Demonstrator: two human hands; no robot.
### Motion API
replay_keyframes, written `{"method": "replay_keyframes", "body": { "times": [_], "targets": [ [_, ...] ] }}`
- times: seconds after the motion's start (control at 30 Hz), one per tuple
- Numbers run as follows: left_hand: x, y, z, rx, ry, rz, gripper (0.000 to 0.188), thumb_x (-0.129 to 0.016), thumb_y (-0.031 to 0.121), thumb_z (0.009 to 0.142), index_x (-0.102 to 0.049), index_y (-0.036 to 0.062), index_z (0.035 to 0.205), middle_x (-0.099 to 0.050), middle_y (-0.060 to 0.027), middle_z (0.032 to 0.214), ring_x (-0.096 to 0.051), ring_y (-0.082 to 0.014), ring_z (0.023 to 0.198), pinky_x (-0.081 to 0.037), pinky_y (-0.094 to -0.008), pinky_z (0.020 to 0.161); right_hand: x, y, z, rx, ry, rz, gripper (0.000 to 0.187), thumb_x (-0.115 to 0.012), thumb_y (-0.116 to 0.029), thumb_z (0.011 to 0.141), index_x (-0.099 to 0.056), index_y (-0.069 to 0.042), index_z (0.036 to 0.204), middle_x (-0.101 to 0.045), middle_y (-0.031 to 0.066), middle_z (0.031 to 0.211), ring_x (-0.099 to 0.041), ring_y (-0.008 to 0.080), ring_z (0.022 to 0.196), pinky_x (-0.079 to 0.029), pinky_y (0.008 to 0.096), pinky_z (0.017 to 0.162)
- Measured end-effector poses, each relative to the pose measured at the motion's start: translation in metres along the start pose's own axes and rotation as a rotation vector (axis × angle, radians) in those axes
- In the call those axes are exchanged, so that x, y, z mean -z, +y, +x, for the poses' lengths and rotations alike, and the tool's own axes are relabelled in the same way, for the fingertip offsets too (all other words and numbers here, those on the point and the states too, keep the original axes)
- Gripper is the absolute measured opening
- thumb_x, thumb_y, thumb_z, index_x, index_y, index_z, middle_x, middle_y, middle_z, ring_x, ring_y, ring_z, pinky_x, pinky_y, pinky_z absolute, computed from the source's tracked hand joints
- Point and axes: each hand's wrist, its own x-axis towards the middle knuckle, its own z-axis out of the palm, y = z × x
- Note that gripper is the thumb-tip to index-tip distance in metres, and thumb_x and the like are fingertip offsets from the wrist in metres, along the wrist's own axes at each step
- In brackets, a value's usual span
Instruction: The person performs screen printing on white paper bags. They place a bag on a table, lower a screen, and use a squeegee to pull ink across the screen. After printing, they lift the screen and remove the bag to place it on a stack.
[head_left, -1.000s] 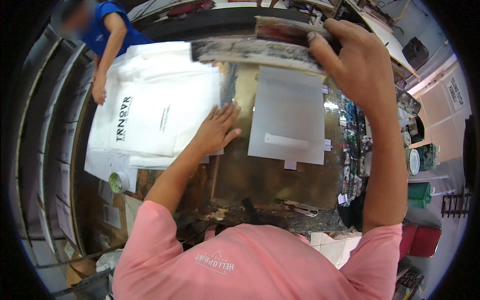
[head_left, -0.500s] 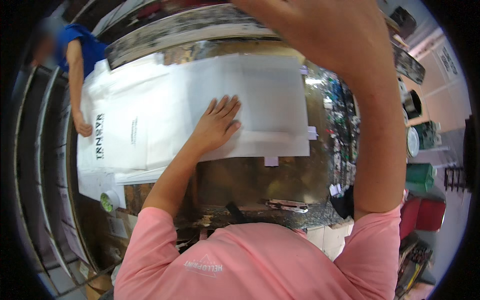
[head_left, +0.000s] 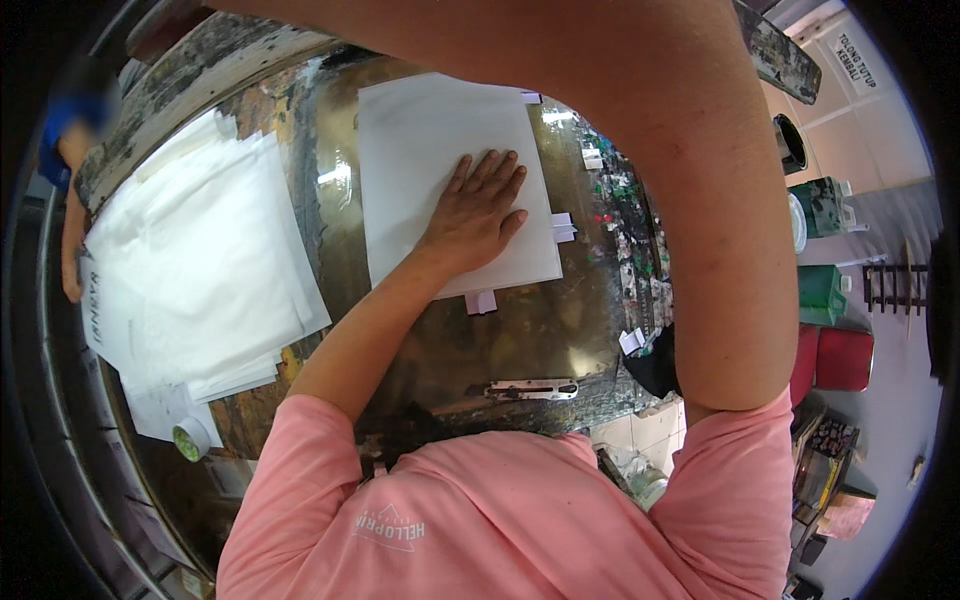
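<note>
My left hand (head_left: 480,212) lies flat with fingers spread on a thin white sheet (head_left: 410,180). The sheet rests on a glossy brown tabletop (head_left: 430,350), its edges by small folded pale paper tabs (head_left: 564,227). My right forearm (head_left: 600,70) rises on the right and crosses the top of the view toward the left. Its hand runs out past the upper edge, so its fingers are hidden. To the left is a stack of white sheets or bags (head_left: 200,270) with dark printing at its left side.
A long, paint-stained board (head_left: 190,110) slants across the upper left. Near the table's front edge lies a utility knife (head_left: 530,390). A roll of tape (head_left: 190,438) sits at lower left. Another person's arm (head_left: 72,220) hangs at far left. Green jugs (head_left: 822,293) stand at right.
My right arm has swung left across the top. The white sheet under my left hand, which overlapped the pile, now lies apart from it. The other person has moved back to the left.
</note>
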Motion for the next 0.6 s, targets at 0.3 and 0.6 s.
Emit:
{"method": "replay_keyframes", "body": {
  "times": [0.3, 0.6],
  "targets": [
    [0.049, -0.003, -0.038, 0.157, 0.424, 0.032, 0.069, -0.060, 0.050, 0.106, -0.048, 0.0091, 0.161, -0.047, -0.0171, 0.166, -0.040, -0.0335, 0.157, -0.028, -0.0519, 0.130, -0.009, 0.002, 0.000, -0.076, -0.106, -0.023, 0.054, -0.053, -0.042, 0.099, -0.061, -0.004, 0.062, -0.057, 0.0071, 0.057, -0.060, 0.0245, 0.059, -0.053, 0.0415, 0.065],
    [0.160, -0.014, -0.229, 0.602, 0.659, -1.186, 0.101, -0.097, 0.015, 0.076, -0.044, -0.0044, 0.161, -0.072, -0.0119, 0.129, -0.070, -0.0218, 0.115, -0.056, -0.0340, 0.101, -0.037, -0.016, -0.142, 0.122, -0.317, 0.068, 0.058, -0.070, -0.050, 0.098, -0.065, -0.001, 0.129, -0.065, 0.0152, 0.103, -0.060, 0.0342, 0.097, -0.045, 0.0463, 0.087]
  ]
}}
